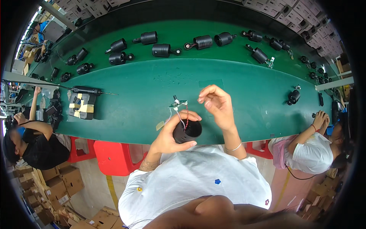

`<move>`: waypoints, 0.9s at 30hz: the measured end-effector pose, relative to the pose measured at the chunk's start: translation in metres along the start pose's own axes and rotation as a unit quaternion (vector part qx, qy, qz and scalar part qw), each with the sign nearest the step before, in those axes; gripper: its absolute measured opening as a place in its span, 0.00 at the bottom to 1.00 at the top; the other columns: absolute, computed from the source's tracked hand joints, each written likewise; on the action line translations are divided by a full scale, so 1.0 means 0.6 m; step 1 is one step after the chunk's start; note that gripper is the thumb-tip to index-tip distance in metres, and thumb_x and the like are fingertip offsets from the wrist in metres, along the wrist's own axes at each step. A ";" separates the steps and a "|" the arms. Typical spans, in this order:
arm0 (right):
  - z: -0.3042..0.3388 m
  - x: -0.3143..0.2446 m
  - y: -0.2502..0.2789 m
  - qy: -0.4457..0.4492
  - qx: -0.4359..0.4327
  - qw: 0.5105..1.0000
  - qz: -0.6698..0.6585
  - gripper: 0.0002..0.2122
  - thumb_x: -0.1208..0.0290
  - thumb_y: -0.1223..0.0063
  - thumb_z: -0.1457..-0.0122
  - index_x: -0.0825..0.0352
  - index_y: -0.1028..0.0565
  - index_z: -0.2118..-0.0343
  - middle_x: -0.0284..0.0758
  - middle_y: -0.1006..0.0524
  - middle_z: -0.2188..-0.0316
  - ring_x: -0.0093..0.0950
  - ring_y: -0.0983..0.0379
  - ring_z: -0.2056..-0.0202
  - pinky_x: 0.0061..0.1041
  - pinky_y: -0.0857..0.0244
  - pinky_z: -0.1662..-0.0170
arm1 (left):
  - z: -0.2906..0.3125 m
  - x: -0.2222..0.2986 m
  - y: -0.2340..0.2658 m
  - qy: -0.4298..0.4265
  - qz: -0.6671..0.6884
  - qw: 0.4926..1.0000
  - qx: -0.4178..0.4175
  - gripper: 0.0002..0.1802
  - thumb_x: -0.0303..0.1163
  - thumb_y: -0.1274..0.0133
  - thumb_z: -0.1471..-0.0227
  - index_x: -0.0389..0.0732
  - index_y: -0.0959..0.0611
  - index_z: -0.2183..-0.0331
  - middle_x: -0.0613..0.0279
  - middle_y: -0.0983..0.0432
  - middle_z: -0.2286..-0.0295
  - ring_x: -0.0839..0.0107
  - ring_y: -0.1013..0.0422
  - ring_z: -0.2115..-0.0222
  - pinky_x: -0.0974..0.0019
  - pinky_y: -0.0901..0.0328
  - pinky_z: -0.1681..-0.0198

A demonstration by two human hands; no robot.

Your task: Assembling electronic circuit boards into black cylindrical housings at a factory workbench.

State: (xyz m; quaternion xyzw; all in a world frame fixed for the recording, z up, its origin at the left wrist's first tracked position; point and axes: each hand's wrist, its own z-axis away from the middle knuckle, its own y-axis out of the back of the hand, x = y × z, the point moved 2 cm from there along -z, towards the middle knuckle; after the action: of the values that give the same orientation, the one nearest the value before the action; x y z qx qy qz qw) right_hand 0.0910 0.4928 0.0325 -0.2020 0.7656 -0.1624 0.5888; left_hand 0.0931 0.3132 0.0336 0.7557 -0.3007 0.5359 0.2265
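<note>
My left hand (pixel 166 138) is wrapped round a black cylindrical housing (pixel 181 134), its open mouth tipped upward near the table's front edge. Red and pale wires (pixel 187 119) run out of that mouth to a small green circuit board (pixel 177 104), which carries a dark upright part. The board hangs just beyond the fingers, over the table. To the right of it my right hand (pixel 222 107) is raised with loosely bent fingers, apart from the thumb; nothing shows in it. A small yellowish piece (pixel 159 125) lies beside my left hand.
The green table (pixel 141 84) has a raised back strip with several black housings (pixel 161 50). An electric screwdriver (pixel 87 90) rests on a taped black stand (pixel 82 106) at left. Another housing (pixel 294 97) stands at right. A red stool (pixel 110 157) is below. People work on both sides.
</note>
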 end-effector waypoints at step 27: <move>-0.020 -0.016 0.034 -0.082 -0.076 0.977 0.180 0.06 0.83 0.34 0.55 0.69 0.18 0.72 0.33 0.21 0.74 0.21 0.30 0.75 0.17 0.34 0.65 | 0.003 0.043 0.006 0.077 -0.257 0.962 0.048 0.31 0.30 0.36 0.70 0.36 0.23 0.57 0.60 0.23 0.60 0.61 0.26 0.68 0.67 0.33 0.62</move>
State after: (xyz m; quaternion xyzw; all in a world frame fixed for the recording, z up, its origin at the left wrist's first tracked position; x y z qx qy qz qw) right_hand 0.0792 0.5156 0.0334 -0.1172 0.7484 0.0220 0.6525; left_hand 0.0981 0.3040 0.0577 0.7739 -0.0520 0.5299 0.3430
